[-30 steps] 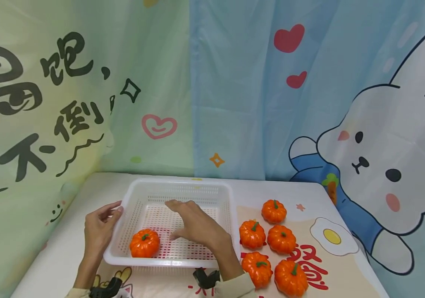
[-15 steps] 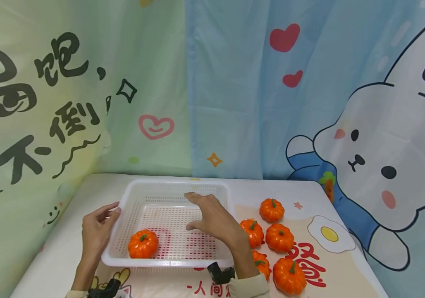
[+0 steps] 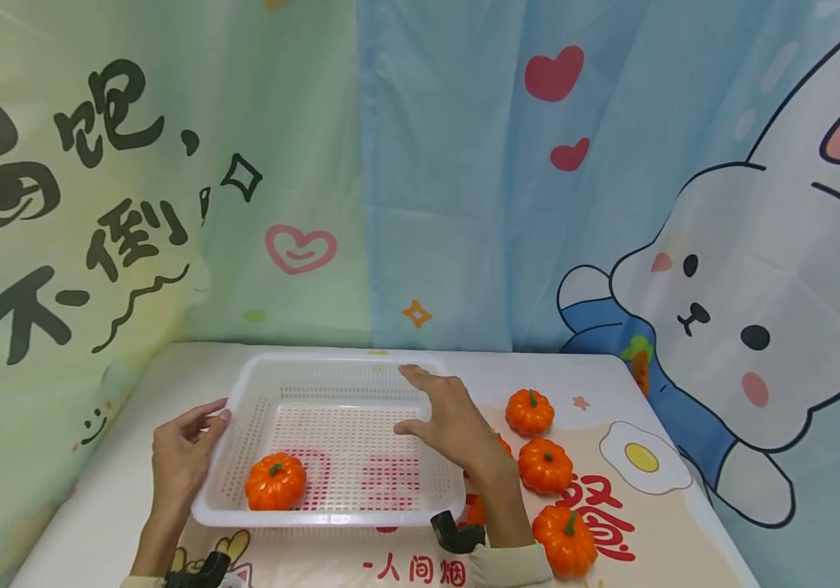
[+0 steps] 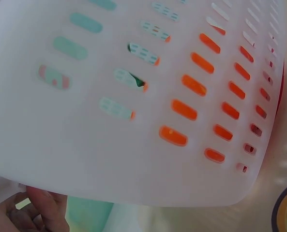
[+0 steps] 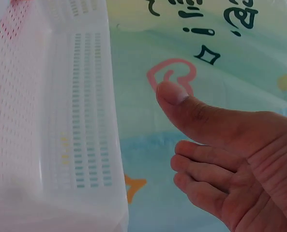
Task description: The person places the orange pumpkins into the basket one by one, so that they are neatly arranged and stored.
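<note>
A white perforated plastic basket stands on the table, with one orange toy pumpkin in its front left corner. My left hand grips the basket's left rim between thumb and fingers. In the left wrist view that hand is at the rim, and the pumpkin's orange shows through the slots of the basket wall. Above the basket's right side hovers my right hand, thumb and fingers apart, holding nothing. The right wrist view also shows this hand without anything in it, beside the basket.
To the right of the basket lie several more pumpkins, among them a back one, a middle one and a front one. Others are partly hidden by my right forearm. A printed curtain hangs behind the table.
My right hand has moved right, from over the basket's middle to its right side, with its fingers still spread. The left hand keeps its grip on the rim.
</note>
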A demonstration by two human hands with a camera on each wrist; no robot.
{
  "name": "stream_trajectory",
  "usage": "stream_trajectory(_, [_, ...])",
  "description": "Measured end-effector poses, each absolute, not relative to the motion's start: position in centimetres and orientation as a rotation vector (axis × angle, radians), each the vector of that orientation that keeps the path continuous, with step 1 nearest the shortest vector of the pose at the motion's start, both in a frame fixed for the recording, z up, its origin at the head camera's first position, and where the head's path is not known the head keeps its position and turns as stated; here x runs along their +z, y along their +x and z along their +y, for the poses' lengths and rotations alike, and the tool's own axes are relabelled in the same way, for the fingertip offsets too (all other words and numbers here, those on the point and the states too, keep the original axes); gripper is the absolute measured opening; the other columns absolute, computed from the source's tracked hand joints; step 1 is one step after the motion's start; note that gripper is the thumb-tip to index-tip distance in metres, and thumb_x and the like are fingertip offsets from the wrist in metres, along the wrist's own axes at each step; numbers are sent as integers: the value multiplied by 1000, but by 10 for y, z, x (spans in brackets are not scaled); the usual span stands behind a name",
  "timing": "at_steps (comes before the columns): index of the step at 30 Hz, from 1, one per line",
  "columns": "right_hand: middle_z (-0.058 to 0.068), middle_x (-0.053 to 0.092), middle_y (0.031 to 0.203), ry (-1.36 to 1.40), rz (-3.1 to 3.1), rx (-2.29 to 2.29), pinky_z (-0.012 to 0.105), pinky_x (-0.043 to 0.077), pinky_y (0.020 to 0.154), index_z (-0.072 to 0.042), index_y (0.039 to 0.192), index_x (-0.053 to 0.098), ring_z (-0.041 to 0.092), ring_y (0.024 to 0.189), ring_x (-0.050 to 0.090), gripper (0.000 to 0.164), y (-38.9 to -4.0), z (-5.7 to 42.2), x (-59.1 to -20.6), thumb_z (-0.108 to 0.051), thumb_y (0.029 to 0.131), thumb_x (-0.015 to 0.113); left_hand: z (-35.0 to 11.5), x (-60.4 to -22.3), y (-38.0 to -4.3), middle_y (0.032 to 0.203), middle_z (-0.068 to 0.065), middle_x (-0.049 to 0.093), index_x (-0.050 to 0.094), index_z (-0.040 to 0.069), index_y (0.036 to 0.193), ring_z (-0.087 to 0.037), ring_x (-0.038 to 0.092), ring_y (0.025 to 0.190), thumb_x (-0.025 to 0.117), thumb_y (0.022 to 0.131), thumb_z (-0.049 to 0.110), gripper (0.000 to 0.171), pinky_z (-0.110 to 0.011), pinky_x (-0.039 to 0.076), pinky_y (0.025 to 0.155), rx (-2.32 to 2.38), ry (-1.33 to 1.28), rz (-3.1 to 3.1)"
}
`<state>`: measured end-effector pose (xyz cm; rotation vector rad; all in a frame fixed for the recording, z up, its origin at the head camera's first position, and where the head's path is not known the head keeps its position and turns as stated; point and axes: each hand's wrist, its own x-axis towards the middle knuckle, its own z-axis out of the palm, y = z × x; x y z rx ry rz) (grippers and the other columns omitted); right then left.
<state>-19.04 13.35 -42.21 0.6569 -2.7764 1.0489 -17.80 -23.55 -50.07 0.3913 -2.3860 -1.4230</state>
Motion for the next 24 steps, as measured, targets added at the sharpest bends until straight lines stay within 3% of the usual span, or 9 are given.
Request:
stream_trajectory(10, [11, 60, 162, 444, -2814, 1086, 55, 48, 122, -7, 158, 57, 36, 150, 58, 82, -187, 158, -427, -14, 85, 94, -236, -503, -176, 113, -28, 80, 77, 2, 132, 1, 63, 65, 75, 105, 22, 34, -16, 55, 58, -1415, 387, -2385])
stream_trajectory(15, [10, 59, 163, 334, -2830, 1093, 63, 47, 121, -11, 160, 56, 42, 148, 55, 83, -186, 171, -430, -16, 86, 93, -236, -503, -177, 111, -27, 80, 77, 2, 133, 0, 63, 65, 74, 106, 22, 34, -16, 55, 59, -1415, 384, -2386])
stream_trajectory(24, [15, 60, 160, 147, -2884, 1023, 69, 47, 117, -17, 164, 51, 45, 144, 51, 84, -186, 198, -432, -20, 90, 91, -236, -503, -178, 106, -24, 80, 78, 3, 131, -1, 64, 64, 74, 105, 23, 33, -17, 55, 58, -1418, 372, -2378])
